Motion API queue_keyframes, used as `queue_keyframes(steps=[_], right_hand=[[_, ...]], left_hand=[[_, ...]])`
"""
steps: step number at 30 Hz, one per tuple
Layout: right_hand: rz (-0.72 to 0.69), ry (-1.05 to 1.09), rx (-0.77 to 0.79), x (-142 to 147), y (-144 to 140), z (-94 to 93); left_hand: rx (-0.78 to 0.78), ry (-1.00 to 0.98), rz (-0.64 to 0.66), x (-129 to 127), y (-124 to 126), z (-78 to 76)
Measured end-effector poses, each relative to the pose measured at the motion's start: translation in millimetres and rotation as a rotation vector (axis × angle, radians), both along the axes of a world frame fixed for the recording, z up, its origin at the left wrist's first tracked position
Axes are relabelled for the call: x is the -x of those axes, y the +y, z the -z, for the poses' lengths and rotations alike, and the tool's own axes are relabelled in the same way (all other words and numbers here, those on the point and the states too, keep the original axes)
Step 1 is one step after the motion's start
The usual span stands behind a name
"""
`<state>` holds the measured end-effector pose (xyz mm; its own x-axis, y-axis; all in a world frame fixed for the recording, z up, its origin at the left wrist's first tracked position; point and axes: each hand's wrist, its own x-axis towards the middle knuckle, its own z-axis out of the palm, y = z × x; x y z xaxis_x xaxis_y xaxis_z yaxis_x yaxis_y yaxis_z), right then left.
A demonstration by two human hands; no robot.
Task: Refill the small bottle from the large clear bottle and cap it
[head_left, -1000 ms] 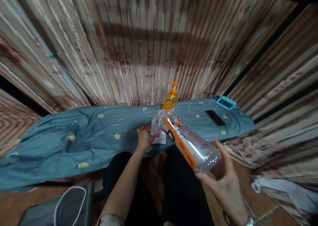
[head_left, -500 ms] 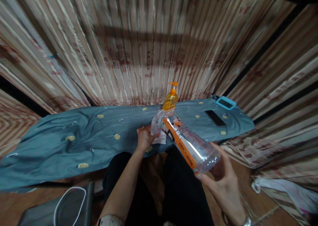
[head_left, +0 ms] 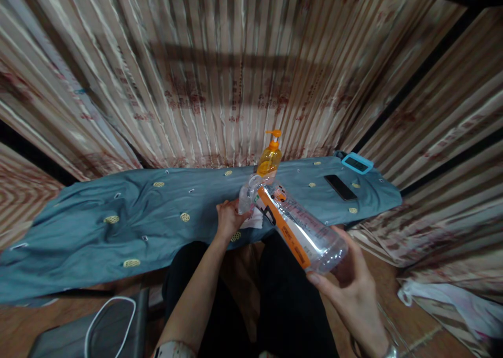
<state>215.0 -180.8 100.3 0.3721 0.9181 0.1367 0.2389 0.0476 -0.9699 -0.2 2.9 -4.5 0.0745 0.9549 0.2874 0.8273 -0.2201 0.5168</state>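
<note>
Because the clear plastic bottle (head_left: 293, 224) is tilted steeply with its open mouth pointing down toward a white cloth (head_left: 251, 220), any liquid left inside could be spilled onto the blue-grey cover of the desk (head_left: 118, 216); whether liquid remains cannot be told. A slip is also judged possible, since the bottle's base is cradled only loosely by the right hand (head_left: 349, 284), whose fingers (head_left: 320, 280) are curled around it without being clamped tight. The cloth is pinched at the bottle's mouth by the left hand (head_left: 228, 219), fingers closed. An orange pump bottle (head_left: 270, 156) stands just behind.
</note>
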Motion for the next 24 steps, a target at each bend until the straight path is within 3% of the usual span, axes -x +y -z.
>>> queue_keyframes(steps=[24], right_hand=[[0.019, -0.058, -0.025, -0.8, 0.5, 0.7]], left_hand=[[-0.021, -0.002, -0.005, 0.4, 0.8, 3.0]])
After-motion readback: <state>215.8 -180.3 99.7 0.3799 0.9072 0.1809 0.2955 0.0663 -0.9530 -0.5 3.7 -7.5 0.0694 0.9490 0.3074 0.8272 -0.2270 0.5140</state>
